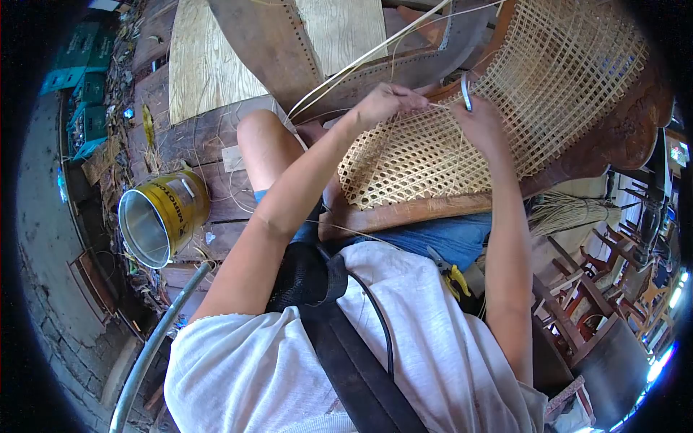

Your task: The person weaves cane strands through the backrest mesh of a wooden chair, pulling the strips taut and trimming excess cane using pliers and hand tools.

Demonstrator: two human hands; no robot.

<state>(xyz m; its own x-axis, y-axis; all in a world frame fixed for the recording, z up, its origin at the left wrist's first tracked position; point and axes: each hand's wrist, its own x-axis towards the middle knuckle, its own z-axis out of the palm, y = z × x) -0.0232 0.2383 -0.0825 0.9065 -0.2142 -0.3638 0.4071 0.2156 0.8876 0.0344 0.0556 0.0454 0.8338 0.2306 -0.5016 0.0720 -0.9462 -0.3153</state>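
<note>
A woven cane panel [426, 155] in a carved brown wooden frame [426, 209] lies across the person's lap. Above its far edge, my left hand [390, 103] pinches what looks like a thin cane strand [437, 106], which runs toward the other hand. My right hand [478, 123] is closed over the weave, with a slim, curved white-and-blue tool [465, 92] standing out from the fingers. Its exact kind is hidden by the grip. Long loose cane strands [361, 61] stretch past the left hand toward the upper right.
A yellow bucket [189, 209] lies tipped on the plank floor at left, near a metal pipe [159, 339]. Yellow-handled pliers [455, 278] rest by the right side of the lap. Plywood [209, 65] and a perforated wooden piece [278, 43] lie ahead. A straw broom [577, 211] and wooden chair frames [577, 296] stand right.
</note>
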